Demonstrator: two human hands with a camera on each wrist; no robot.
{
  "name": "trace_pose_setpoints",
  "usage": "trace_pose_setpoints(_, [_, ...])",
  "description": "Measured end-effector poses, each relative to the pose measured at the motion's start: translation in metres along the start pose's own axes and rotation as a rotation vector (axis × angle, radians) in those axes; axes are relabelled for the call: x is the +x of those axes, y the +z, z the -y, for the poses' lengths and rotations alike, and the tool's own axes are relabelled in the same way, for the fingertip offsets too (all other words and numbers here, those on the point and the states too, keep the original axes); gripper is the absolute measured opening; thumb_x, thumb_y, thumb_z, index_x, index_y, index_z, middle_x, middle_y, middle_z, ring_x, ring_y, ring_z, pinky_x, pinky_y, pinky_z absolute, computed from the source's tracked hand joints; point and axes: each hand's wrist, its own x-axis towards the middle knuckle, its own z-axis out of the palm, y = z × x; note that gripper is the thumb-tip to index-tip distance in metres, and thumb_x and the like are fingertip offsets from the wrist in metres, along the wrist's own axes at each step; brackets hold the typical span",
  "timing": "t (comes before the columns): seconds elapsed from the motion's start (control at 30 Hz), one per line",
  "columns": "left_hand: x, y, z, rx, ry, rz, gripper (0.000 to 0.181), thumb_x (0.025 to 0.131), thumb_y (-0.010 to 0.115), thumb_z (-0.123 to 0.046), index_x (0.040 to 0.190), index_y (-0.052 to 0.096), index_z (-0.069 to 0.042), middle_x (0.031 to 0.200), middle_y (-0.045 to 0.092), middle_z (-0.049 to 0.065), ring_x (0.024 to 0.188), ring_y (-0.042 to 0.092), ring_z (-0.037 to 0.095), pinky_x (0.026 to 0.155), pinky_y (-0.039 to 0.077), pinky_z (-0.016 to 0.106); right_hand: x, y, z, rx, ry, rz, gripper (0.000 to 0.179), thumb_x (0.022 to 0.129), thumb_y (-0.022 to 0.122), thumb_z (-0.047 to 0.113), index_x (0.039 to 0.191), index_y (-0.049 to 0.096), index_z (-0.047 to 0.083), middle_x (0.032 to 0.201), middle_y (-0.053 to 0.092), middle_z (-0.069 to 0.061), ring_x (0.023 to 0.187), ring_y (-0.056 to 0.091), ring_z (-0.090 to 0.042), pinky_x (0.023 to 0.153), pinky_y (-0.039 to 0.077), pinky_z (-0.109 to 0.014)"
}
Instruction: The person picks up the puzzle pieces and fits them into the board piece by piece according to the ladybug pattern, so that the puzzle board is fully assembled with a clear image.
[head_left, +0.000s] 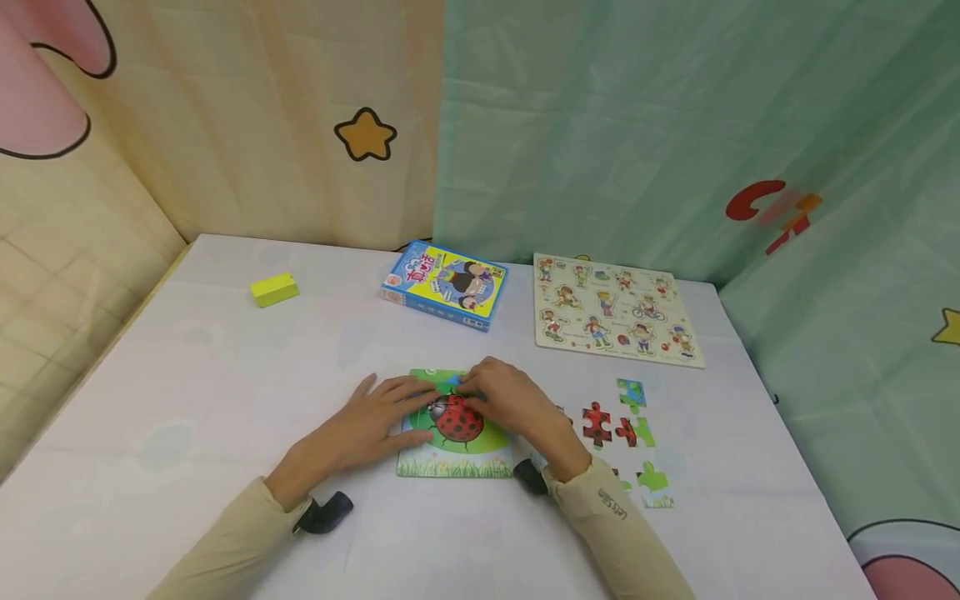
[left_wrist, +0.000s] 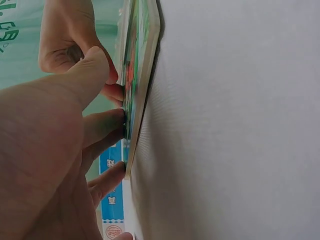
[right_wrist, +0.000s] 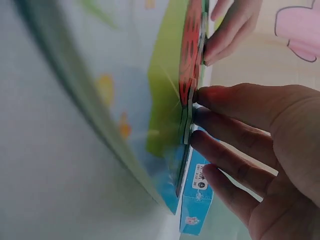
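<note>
A ladybug jigsaw board [head_left: 453,465] lies on the table between the two hands. My left hand [head_left: 367,423] reaches in from the left, its fingers spread, with fingertips resting on the board's left part. Over the upper right part is my right hand [head_left: 517,404], bent down at the wrist. In the right wrist view, its thumb and fingertips pinch a thin puzzle piece [right_wrist: 189,117] that sits slightly raised on the board; the fingers partly hide its picture. Several loose puzzle pieces [head_left: 597,423] lie right of the board, a few partly covered by the right forearm.
A blue and yellow box [head_left: 450,283] lies behind the board. To its right is a wooden board with sports figures [head_left: 611,310]. A yellow-green block [head_left: 274,289] sits at the back left. Curtains [head_left: 585,125] hang along the table's far edge.
</note>
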Motion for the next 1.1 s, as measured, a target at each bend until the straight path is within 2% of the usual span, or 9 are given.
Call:
trace_pose_setpoints(0.13, [0.001,0.001,-0.001,0.008,-0.012,0.004,0.063,0.098,0.057,-0.05,0.15,0.047,-0.018,0.156,0.044,0.004,0.148,0.031,0.033,0.116,0.016,0.073,0.0,0.0,0.0,-0.007,-0.013,0.002,0.023,0.095,0.07,0.014,0.116,0.076,0.009,0.116,0.073,-0.004,0.113,0.063,-0.023,0.099,0.054,-0.037])
trace_pose_setpoints(0.33, [0.002,0.001,-0.002,-0.003,-0.019,0.014,0.064,0.098,0.057,-0.049,0.152,0.045,-0.016,0.157,0.044,0.004,0.148,0.031,0.034,0.117,0.016,0.073,-0.003,-0.007,-0.007,0.093,-0.048,0.084,0.024,0.097,0.065,0.01,0.12,0.073,0.007,0.128,0.068,-0.01,0.123,0.06,-0.028,0.108,0.047,-0.044])
trace_pose_setpoints(0.47, [0.002,0.0,-0.003,-0.012,-0.026,0.015,0.063,0.099,0.057,-0.047,0.152,0.045,-0.016,0.157,0.044,0.004,0.149,0.031,0.034,0.117,0.015,0.073,-0.006,-0.012,-0.012,0.161,-0.043,0.106,0.025,0.098,0.064,0.012,0.121,0.072,0.007,0.134,0.065,-0.011,0.129,0.058,-0.028,0.112,0.044,-0.046])
trace_pose_setpoints(0.63, [0.001,-0.001,-0.003,-0.008,-0.035,0.008,0.063,0.098,0.058,-0.047,0.151,0.045,-0.015,0.157,0.045,0.006,0.148,0.031,0.035,0.117,0.014,0.073,-0.011,-0.023,-0.013,0.215,0.003,0.073,0.032,0.096,0.068,0.015,0.126,0.069,0.005,0.135,0.064,-0.009,0.13,0.057,-0.027,0.111,0.045,-0.044])
trace_pose_setpoints(0.87, [0.0,-0.001,-0.003,-0.03,-0.036,-0.004,0.062,0.098,0.06,-0.045,0.151,0.046,-0.015,0.156,0.045,0.006,0.148,0.031,0.035,0.117,0.013,0.073,-0.027,-0.04,-0.019,0.176,0.012,0.0,0.034,0.095,0.07,0.019,0.126,0.068,0.005,0.129,0.068,-0.007,0.124,0.061,-0.024,0.106,0.05,-0.042])
trace_pose_setpoints(1.1, [0.001,0.001,-0.002,-0.056,-0.032,-0.003,0.061,0.098,0.06,-0.044,0.151,0.046,-0.017,0.157,0.044,0.003,0.149,0.029,0.034,0.118,0.012,0.072,-0.053,-0.045,-0.033,0.169,0.081,0.019,0.036,0.094,0.071,0.021,0.128,0.067,0.009,0.132,0.066,-0.004,0.127,0.059,-0.025,0.107,0.049,-0.044])
